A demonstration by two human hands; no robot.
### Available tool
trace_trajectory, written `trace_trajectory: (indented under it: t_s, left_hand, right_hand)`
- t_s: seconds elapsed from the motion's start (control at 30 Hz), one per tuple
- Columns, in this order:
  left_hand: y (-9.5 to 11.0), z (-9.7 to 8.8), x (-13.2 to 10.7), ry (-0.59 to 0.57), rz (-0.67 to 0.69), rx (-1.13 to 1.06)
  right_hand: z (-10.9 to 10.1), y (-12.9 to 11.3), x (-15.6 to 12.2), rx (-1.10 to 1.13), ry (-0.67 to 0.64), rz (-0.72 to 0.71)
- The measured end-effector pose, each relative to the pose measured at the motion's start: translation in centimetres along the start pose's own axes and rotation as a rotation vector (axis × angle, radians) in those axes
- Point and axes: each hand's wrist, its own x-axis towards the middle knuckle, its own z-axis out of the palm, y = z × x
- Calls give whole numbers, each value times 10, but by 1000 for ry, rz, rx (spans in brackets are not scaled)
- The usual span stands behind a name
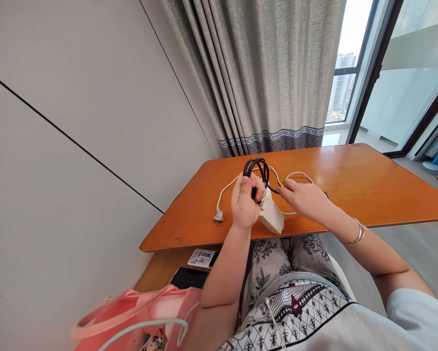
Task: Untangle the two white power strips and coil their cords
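Now left grip [245,201] closed tight round coiled black cable [257,168], loops standing above fist over orange counter [368,185]; right grip [303,199] half open, fingertips pinching cable's loose strand; white power strip [272,215] lying beneath both, its white cord [224,191] trailing left

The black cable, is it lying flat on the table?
No, the black cable is looped up in the left hand, held above the orange table.
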Motion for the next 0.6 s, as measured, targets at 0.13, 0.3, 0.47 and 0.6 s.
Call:
trace_trajectory:
  t_s: [0.13,0.3,0.47,0.6]
  left_hand:
    - [-9,-3,-3,-82,-35,117]
    - [-9,1,-5,-201,15,236]
    - [-6,2,-6,-233,50,322]
    - [-6,-1,-9,-275,-55,352]
  right_hand:
    - [-29,-7,-3,-22,167,-254]
    - [-62,-11,5,-4,270,-279]
    - [-70,-10,13,55,280,-227]
    - [-67,-8,10,59,246,-185]
